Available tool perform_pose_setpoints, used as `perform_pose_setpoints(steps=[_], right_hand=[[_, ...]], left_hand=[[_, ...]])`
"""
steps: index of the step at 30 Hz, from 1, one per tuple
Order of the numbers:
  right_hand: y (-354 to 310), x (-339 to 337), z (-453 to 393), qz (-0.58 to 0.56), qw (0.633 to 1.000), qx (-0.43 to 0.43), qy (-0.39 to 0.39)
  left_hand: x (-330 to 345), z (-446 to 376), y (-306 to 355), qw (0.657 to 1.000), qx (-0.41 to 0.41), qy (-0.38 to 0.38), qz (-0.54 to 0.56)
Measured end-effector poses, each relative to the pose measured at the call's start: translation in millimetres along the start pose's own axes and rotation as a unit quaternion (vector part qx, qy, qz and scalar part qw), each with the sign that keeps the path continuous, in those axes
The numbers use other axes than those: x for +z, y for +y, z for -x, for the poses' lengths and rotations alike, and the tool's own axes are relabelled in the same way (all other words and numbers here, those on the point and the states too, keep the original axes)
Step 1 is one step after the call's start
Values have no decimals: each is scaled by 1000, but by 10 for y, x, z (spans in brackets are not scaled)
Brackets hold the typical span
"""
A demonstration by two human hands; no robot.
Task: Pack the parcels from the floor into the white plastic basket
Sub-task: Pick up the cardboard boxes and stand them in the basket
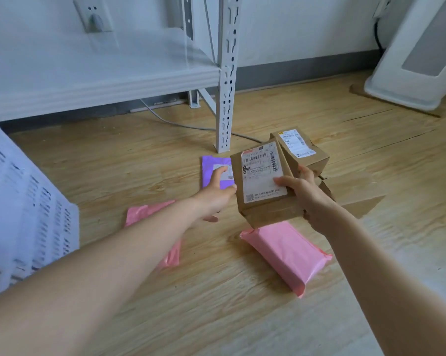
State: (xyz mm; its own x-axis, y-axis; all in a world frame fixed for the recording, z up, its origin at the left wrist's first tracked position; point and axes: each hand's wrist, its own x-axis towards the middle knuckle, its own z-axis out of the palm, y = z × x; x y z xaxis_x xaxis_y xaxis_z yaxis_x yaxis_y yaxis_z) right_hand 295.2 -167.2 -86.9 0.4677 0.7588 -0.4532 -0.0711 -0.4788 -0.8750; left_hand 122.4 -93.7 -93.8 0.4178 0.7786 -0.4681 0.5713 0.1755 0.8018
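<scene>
Landmark: the white shelf post [225,98], standing on the wooden floor [216,291].

- Right hand [312,199]: gripping a cardboard box [261,183], thumb lying across its white label, fingers wrapping its right side. The box is being held tilted, off the floor, in front of the post and slightly right of it.
- Second cardboard box [300,147]: sitting just behind the first and touching it, right of the post; whether the same hand is carrying it cannot be told.
- Left hand [216,194]: reaching out with fingers spread, fingertips resting over a purple mailer [211,168], grasping nothing. The mailer is lying flat directly in front of the post.
- Two pink mailers: one [286,253] lying nearer the person below the held box, another [150,211] lying partly under the left forearm.
- White plastic basket [24,214]: standing far left of the post.
</scene>
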Motion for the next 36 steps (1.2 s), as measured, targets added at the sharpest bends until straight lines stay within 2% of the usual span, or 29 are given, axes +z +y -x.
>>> perform_pose_setpoints(steps=[2,5,9,14,18,23,29,36], right_hand=[[-107,196,195,-16,999,-15,-30],[-182,536,474,-39,996,-42,-74],[-311,964,803,-70,991,-59,-103],[-685,1416,1168,-49,982,-127,-134],[-1011,1890,1469,-4,964,-184,-194],[-1262,2643,1817,37,934,-248,-253],[-1325,3562,2232,65,924,-201,-320],[-1135,4490,2662,137,885,-131,-425]], left_hand=[[-164,165,17,999,18,-14,30],[-476,379,20,997,63,7,37],[-956,709,-10,990,106,8,90],[-1604,1190,-23,983,168,22,69],[-2261,1630,-135,985,166,22,47],[-3101,2209,-395,986,152,67,3],[-3882,2759,-997,993,97,70,-18],[-4651,3370,-1941,998,25,56,-15]])
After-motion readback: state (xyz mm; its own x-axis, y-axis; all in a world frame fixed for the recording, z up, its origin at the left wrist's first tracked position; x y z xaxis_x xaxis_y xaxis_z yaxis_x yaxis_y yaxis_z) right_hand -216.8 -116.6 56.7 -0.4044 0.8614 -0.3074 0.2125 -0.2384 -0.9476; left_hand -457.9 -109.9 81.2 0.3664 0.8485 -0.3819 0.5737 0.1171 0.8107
